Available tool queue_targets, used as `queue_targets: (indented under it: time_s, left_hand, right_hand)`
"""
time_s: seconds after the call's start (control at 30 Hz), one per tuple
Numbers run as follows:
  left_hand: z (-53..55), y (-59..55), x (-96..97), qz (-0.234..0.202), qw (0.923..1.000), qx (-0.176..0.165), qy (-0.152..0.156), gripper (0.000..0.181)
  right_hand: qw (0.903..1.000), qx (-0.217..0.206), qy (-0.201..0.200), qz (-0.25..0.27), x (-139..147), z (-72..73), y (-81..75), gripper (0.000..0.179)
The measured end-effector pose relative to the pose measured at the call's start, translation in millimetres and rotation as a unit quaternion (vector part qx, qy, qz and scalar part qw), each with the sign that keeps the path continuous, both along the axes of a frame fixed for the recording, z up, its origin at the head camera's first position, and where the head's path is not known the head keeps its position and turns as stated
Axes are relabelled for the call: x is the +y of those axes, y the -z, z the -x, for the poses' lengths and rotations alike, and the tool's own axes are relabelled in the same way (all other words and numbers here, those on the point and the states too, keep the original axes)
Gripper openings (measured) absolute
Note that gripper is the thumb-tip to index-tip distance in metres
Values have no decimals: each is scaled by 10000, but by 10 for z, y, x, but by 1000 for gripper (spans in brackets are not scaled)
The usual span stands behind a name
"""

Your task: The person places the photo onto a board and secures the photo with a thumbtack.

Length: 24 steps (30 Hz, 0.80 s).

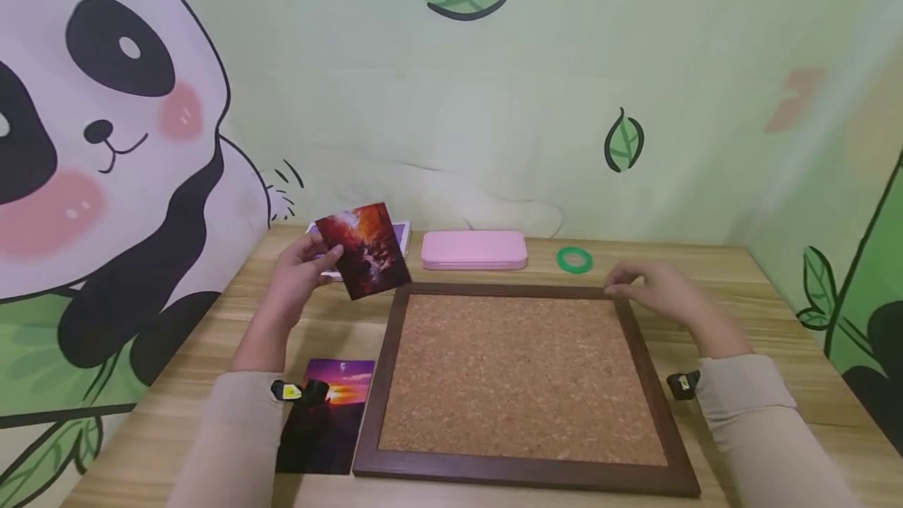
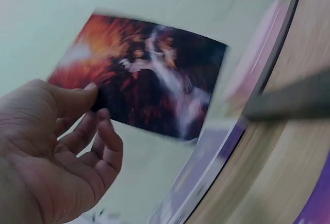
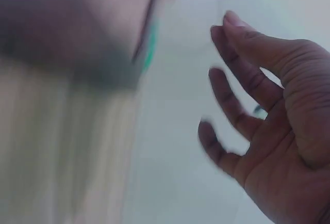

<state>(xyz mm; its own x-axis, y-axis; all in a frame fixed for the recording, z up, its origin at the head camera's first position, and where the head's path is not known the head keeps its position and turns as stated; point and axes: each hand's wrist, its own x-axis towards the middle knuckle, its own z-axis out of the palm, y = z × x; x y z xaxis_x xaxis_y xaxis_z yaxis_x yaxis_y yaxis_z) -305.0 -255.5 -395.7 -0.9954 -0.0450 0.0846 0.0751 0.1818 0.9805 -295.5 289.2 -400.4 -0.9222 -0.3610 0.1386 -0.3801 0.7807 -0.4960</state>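
My left hand (image 1: 299,273) pinches a photo print (image 1: 368,255) by its left edge between thumb and fingers. The print shows a fiery orange and dark scene and is raised over the table's back left; it blurs in the left wrist view. A dark-framed cork board (image 1: 522,382) lies flat in front of me. Beside its left edge, a purple sunset print (image 1: 320,437) lies partly behind my left wrist. My right hand (image 1: 656,288) hovers near the board's far right corner, fingers loosely bent. In the right wrist view, its thumb and index tips meet with nothing visible between them.
Behind the board sit a pink case (image 1: 474,250) and a green roll of tape (image 1: 574,260). A white-edged purple item (image 1: 403,235) lies partly hidden behind the raised print. The wall (image 1: 494,85) with painted leaves rises behind the wooden table (image 1: 762,288).
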Motion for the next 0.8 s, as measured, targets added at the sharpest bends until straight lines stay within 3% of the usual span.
queue_targets:
  time_s: [0.07, 0.13, 0.2, 0.3, 0.4, 0.5, 0.67, 0.8]
  left_hand:
    - [4, 7, 174, -437, 9990, -32, 102, 29]
    - [0, 61, 347, -559, 9978, -75, 341, 35]
    - [-11, 145, 510, -350, 9972, -114, 647, 47]
    - [-22, 291, 709, 383, 9914, -62, 1248, 66]
    - [-31, 401, 853, 1139, 9769, -12, 1809, 69]
    - [-47, 469, 932, 1773, 9602, -6, 2159, 63]
    - [-87, 508, 967, 2691, 9361, 37, 2265, 54]
    - [-85, 510, 952, 3139, 9211, 68, 2301, 52]
  right_hand:
    - [9998, 67, -139, 141, -244, 52, -47, 15]
    - [9989, 145, -341, 304, -489, 117, -63, 14]
    - [9976, 149, -485, 469, -730, 179, -77, 13]
    - [9949, 98, -611, 796, -1068, 269, -110, 13]
    - [9910, 67, -653, 1163, -1375, 345, -125, 11]
    - [9845, 4, -848, 1537, -1641, 408, -65, 9]
    - [9721, -521, -1170, 1966, -1949, 413, 160, 12]
    - [9695, -925, -1229, 1908, -2042, 385, 321, 11]
